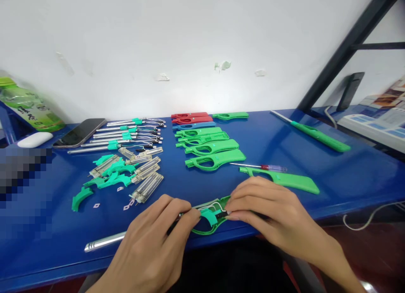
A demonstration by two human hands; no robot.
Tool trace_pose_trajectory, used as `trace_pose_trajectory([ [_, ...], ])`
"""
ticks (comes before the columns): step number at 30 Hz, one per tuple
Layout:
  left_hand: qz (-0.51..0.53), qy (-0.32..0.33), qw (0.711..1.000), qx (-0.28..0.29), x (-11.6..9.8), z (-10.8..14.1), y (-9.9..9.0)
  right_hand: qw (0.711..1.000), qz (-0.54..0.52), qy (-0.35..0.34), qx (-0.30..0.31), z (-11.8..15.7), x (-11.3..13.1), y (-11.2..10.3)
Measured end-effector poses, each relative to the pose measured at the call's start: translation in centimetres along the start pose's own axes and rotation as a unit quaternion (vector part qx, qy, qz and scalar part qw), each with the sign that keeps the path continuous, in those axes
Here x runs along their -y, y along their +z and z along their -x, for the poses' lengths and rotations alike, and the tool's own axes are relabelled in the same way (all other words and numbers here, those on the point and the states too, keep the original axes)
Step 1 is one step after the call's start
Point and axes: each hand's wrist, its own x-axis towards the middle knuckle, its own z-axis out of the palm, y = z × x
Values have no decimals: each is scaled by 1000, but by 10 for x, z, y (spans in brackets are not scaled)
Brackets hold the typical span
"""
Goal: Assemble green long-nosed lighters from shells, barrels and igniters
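Left hand [155, 238] pinches the green shell's [208, 232] narrow end, right hand [268, 211] the black piece [222, 214], with gentle pressure likely best to keep white wires [217, 203] untrapped.

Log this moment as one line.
left hand: beside teal trigger | right hand: fingertips at black part | open green casing: between hands | screwdriver: beyond right hand

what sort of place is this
Probably a workshop bench, judging by the lined-up green casings, the heaped clear plastic parts and the screwdriver on the blue table.
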Motion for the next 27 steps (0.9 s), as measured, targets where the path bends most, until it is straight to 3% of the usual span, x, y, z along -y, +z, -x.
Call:
trace_pose_trajectory([
  [15,-7,22,1000,6,-8,-11,-4,1000,-9,2,5,1,-1,1],
  [27,23,-23,999,17,-3,-7,0,1000,-5,7,5,1,-1,1],
])
